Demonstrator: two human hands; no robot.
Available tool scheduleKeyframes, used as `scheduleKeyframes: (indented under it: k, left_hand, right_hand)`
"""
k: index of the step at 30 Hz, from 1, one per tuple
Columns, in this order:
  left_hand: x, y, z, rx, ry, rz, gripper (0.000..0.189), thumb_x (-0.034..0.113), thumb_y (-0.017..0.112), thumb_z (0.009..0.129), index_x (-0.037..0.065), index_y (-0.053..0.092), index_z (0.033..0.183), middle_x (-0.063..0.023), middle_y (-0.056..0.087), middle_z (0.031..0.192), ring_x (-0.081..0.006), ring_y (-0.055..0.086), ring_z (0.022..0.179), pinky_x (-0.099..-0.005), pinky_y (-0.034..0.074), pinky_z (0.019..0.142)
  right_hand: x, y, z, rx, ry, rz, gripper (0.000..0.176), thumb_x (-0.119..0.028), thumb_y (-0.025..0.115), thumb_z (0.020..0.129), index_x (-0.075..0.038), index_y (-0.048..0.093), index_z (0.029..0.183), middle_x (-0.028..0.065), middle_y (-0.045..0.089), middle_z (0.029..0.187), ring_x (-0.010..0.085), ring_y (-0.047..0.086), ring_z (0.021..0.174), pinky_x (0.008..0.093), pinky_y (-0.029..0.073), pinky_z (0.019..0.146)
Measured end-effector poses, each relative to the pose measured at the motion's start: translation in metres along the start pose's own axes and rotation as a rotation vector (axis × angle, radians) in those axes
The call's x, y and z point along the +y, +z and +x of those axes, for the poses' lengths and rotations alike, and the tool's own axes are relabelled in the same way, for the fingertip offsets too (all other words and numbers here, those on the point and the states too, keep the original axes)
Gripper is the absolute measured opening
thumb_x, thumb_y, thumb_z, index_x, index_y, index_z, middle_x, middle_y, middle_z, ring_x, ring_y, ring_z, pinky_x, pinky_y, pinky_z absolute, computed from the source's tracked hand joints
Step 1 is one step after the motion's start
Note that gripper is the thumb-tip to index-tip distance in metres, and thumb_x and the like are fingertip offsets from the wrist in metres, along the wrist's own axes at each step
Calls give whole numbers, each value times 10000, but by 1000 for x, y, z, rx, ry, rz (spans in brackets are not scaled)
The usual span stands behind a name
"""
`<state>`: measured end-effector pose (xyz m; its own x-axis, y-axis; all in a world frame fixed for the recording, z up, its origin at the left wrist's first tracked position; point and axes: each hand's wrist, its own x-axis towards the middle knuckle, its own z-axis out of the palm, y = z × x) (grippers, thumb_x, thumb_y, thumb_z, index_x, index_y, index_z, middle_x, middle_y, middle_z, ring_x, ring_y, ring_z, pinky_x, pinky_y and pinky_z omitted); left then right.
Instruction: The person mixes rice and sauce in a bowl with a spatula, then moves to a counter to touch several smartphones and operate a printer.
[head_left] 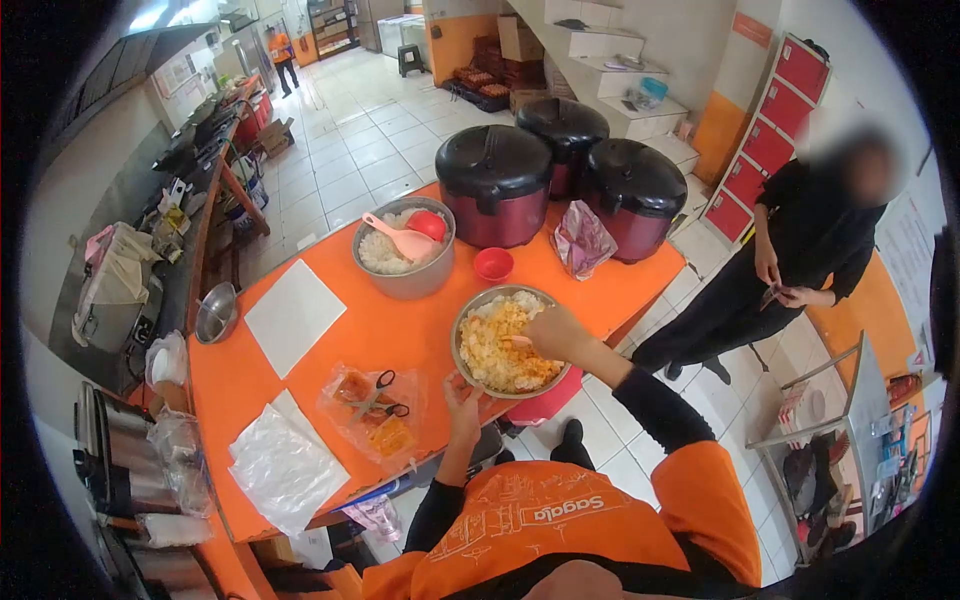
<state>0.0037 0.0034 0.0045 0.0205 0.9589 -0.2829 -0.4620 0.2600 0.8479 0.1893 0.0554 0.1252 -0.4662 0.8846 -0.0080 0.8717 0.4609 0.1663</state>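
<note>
A metal bowl (464,362) of white rice with orange-yellow seasoning (497,327) stands at the table's front edge. My left hand (462,408) is closed on the bowl's near-left side. Over the bowl, my right hand (558,334) is closed around a pale pink spoon (519,341), whose far end is sunk in the rice. Just behind is a grey pot (405,284) of white rice, holding a pink rice paddle (408,240) and a red bowl (427,224). To the left lie scissors (385,395) on a plastic bag (345,412) with orange contents.
Three large rice cookers (495,185) stand at the back of the orange table (300,385), near a small red bowl (493,265) and a crumpled purple packet (583,240). A white sheet (295,317) and plastic bags (285,465) lie left. A person in black (790,240) stands right.
</note>
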Motion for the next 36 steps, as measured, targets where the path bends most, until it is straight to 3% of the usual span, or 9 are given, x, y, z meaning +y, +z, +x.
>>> scheduleKeyframes:
  k: [6, 8, 12, 14, 16, 18, 23, 31, 36]
  left_hand:
    - [7, 6, -7, 21, -62, -19, 390, 27, 517, 793, 102, 297, 1107, -119, 366, 1138, -249, 480, 996, -410, 489, 765]
    - [-6, 2, -7, 10, -60, 15, 399, 2, 504, 791, 106, 269, 1095, -127, 358, 1141, -260, 465, 1023, -415, 495, 780]
    - [-35, 5, -13, -54, -38, -165, 484, -25, 512, 777, 106, 213, 1134, -111, 335, 1115, -224, 453, 997, -381, 506, 773]
    - [-26, 17, -26, 11, -60, -143, 489, -33, 505, 784, 121, 200, 1135, -111, 334, 1114, -227, 461, 992, -384, 506, 774]
    - [-24, 23, -30, 21, -42, -147, 538, -39, 498, 788, 140, 178, 1182, -110, 332, 1131, -227, 464, 990, -379, 503, 774]
    - [-20, 28, -34, 30, -23, -148, 587, -44, 490, 792, 160, 156, 1229, -110, 330, 1148, -226, 468, 989, -374, 501, 775]
    - [-28, 28, -36, -26, 45, -176, 810, -69, 482, 787, 254, -14, 1339, -100, 347, 1192, -219, 472, 991, -342, 487, 779]
    - [-33, 23, -33, 29, 42, -95, 773, -70, 501, 777, 215, 59, 1343, -70, 405, 1114, -196, 490, 943, -306, 500, 727]
    - [-29, 23, -33, 12, 26, -70, 764, -65, 507, 777, 209, 74, 1343, -71, 425, 1051, -187, 508, 906, -286, 502, 685]
  right_hand:
    - [42, -28, -29, -18, 78, 233, 152, -237, 569, 672, -91, 609, 658, 143, 572, 613, 290, 580, 595, 393, 443, 533]
    - [58, -44, -42, 68, 173, 367, 206, -275, 571, 694, -72, 600, 676, 159, 557, 604, 309, 569, 580, 399, 439, 523]
    - [71, -38, -50, 19, 341, 271, 269, -318, 569, 704, -52, 591, 675, 146, 558, 596, 312, 567, 568, 404, 438, 517]
    - [61, -16, -50, 125, 348, 173, 251, -282, 558, 718, -40, 586, 660, 127, 563, 589, 293, 575, 560, 394, 443, 487]
    - [43, 28, -43, 24, 129, 27, 158, -202, 554, 713, -54, 606, 690, 129, 575, 599, 278, 580, 535, 367, 460, 463]
    - [-2, 61, -35, 62, 330, 133, 78, -109, 542, 683, -59, 601, 690, 109, 586, 616, 248, 594, 540, 340, 472, 454]
    - [-51, 44, -33, 2, 349, 220, 79, -82, 539, 664, -41, 606, 680, 106, 590, 628, 238, 603, 556, 321, 481, 471]
    - [-81, 38, -33, -56, 241, 213, 72, -116, 578, 647, -62, 623, 664, 101, 601, 664, 228, 613, 643, 308, 480, 524]
    - [-86, 10, -39, -214, 218, 262, 138, -137, 570, 665, -47, 635, 746, 104, 610, 678, 230, 613, 634, 313, 482, 559]
